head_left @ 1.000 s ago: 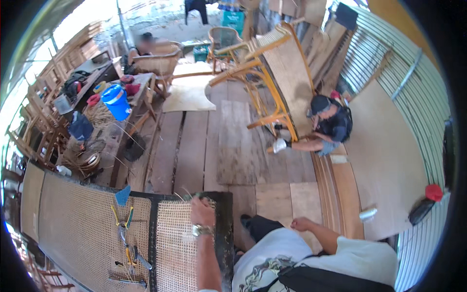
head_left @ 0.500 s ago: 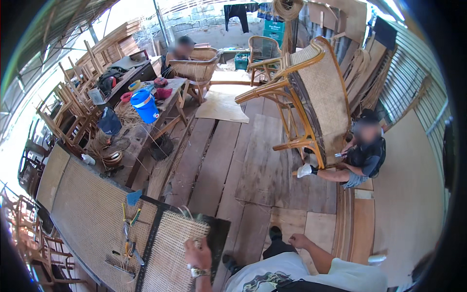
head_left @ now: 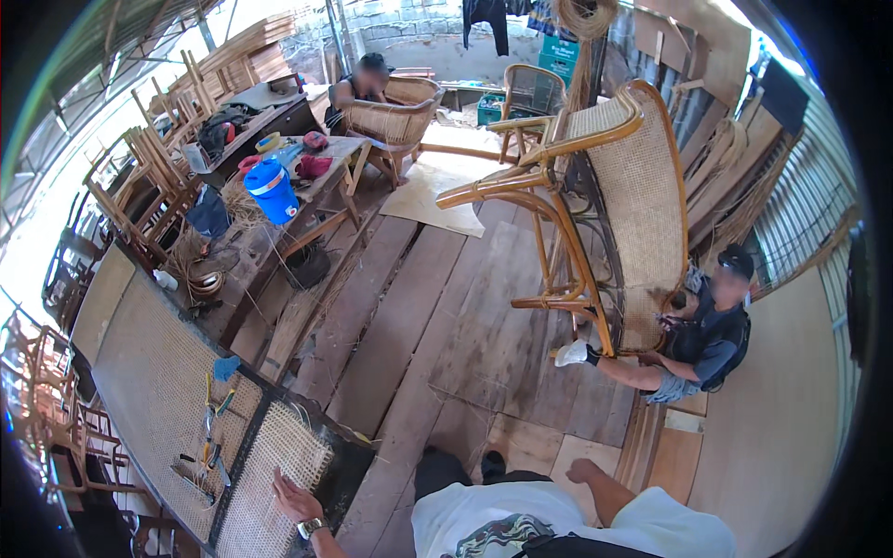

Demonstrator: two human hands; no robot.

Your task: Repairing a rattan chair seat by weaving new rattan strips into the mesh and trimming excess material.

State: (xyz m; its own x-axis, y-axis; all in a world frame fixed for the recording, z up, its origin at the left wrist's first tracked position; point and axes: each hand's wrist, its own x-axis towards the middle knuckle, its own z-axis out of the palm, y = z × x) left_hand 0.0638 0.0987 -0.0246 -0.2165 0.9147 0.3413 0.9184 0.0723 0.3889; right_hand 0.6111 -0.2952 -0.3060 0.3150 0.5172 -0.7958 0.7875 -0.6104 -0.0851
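Note:
My left hand (head_left: 296, 500), with a watch at its wrist, rests at the right edge of woven cane webbing (head_left: 279, 456) on a large dark-framed panel (head_left: 244, 446). Its fingers are stretched out and hold nothing that I can see. Farther left on the panel lie pliers (head_left: 221, 403) with yellow-green handles, other hand tools (head_left: 200, 472) and a blue piece (head_left: 226, 368) of unclear kind. My right hand (head_left: 586, 471) hangs at my right side above the floor boards, fingers curled in, with nothing seen in it.
A cane-backed rattan bench (head_left: 633, 186) stands tipped on end at right, a co-worker (head_left: 716, 321) seated against it. Another person (head_left: 363, 84) sits by a rattan chair (head_left: 395, 116). A workbench (head_left: 321, 177) carries a blue water jug (head_left: 271, 191). Wooden planks (head_left: 391, 316) cover the floor.
The view has shifted, and the panel now appears farther left. My left hand's fingers have straightened from a more curled pose at the webbing. The co-worker at right has bent an arm toward the bench.

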